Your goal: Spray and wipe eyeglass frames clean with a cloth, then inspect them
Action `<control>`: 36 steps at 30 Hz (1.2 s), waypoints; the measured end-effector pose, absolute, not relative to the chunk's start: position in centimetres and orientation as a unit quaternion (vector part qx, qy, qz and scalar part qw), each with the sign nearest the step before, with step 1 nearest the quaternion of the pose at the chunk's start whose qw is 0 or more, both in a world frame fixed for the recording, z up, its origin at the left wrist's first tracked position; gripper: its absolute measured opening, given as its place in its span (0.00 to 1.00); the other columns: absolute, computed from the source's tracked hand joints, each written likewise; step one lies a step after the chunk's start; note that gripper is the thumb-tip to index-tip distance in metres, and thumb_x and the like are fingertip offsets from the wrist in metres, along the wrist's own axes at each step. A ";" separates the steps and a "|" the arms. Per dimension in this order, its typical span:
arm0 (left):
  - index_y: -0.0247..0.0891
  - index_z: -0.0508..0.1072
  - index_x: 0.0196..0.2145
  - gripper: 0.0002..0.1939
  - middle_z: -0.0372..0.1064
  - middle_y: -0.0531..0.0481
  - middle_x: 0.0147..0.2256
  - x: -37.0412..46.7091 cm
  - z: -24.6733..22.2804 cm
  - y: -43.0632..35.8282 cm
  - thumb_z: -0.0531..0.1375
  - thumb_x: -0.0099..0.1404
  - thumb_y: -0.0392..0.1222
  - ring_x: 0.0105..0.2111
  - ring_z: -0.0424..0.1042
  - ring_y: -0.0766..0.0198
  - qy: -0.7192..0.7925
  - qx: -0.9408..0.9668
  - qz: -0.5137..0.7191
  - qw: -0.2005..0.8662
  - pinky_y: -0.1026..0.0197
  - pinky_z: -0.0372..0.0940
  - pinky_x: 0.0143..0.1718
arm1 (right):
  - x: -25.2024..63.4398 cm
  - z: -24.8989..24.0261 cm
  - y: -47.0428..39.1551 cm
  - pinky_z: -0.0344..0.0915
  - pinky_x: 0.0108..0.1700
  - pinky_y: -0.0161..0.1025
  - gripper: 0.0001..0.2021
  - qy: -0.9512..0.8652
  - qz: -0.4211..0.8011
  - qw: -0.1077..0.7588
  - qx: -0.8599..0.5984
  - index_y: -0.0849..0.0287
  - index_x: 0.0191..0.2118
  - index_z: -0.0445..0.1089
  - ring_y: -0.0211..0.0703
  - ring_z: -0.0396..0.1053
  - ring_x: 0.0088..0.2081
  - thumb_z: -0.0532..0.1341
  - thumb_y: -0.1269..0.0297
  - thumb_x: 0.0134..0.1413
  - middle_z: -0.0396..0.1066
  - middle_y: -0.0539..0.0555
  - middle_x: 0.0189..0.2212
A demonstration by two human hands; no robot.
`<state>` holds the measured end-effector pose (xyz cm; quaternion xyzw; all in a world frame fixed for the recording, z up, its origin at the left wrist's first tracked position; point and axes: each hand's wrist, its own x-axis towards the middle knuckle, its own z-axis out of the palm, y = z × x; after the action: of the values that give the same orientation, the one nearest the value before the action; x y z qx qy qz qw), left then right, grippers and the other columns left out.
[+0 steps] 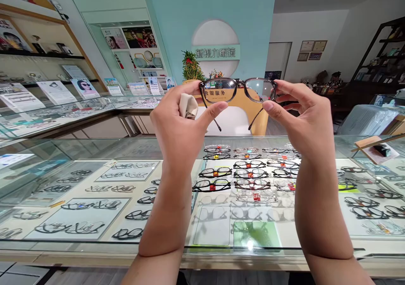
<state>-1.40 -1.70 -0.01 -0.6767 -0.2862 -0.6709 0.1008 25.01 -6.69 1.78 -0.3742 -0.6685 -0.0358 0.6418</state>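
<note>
A pair of dark-rimmed eyeglasses (240, 82) is held up level above the glass counter, its temples unfolded and hanging down behind the lenses. My left hand (183, 125) grips the frame at its left end between thumb and fingers. In that same hand a crumpled beige cloth (187, 106) is tucked against the palm. At the right end, my right hand (306, 116) pinches the frame near the hinge, thumb below and index finger above. Through the clear lenses the background shows.
Below my arms, a glass display counter (221, 246) holds rows of eyeglasses (251, 173). Another glass case (63, 112) with upright cards runs along the left. Behind stand a plant (191, 67) and a wooden desk (260, 118). A small easel stand (376, 148) sits at the right.
</note>
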 end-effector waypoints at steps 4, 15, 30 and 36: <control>0.59 0.78 0.63 0.35 0.83 0.50 0.52 -1.3 0.2 -2.1 0.74 0.63 0.71 0.55 0.80 0.46 -0.285 -0.672 -0.678 0.082 0.42 0.79 0.44 | 24.8 1.7 -6.8 0.78 0.49 0.51 0.22 -0.679 -0.005 0.625 -0.385 0.46 0.60 0.83 0.51 0.80 0.48 0.75 0.47 0.63 0.83 0.58 0.52; 0.54 0.84 0.50 0.29 0.84 0.49 0.50 -0.5 1.5 -3.3 0.77 0.58 0.71 0.49 0.82 0.46 -0.363 -0.635 -0.675 0.099 0.41 0.78 0.49 | 23.8 1.0 -5.2 0.79 0.51 0.55 0.29 -0.697 0.057 0.570 -0.431 0.47 0.66 0.81 0.55 0.81 0.51 0.71 0.43 0.63 0.83 0.59 0.54; 0.53 0.81 0.52 0.29 0.82 0.44 0.51 0.0 1.4 -3.2 0.76 0.61 0.69 0.56 0.79 0.40 -0.325 -0.654 -0.673 0.120 0.43 0.79 0.49 | 23.8 1.4 -4.9 0.78 0.56 0.60 0.29 -0.688 0.159 0.542 -0.456 0.53 0.63 0.83 0.58 0.81 0.52 0.73 0.47 0.60 0.84 0.63 0.54; 0.52 0.81 0.54 0.30 0.81 0.44 0.53 0.2 1.1 -3.1 0.76 0.62 0.69 0.59 0.78 0.40 -0.332 -0.652 -0.670 0.123 0.42 0.78 0.55 | 23.8 1.4 -4.8 0.78 0.58 0.62 0.30 -0.680 0.192 0.538 -0.460 0.54 0.64 0.82 0.61 0.80 0.55 0.74 0.47 0.59 0.82 0.64 0.59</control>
<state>0.21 -3.12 1.13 -0.6522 -0.3320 -0.6704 0.1226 23.76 -4.83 1.37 -0.4604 -0.6797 0.1921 0.5377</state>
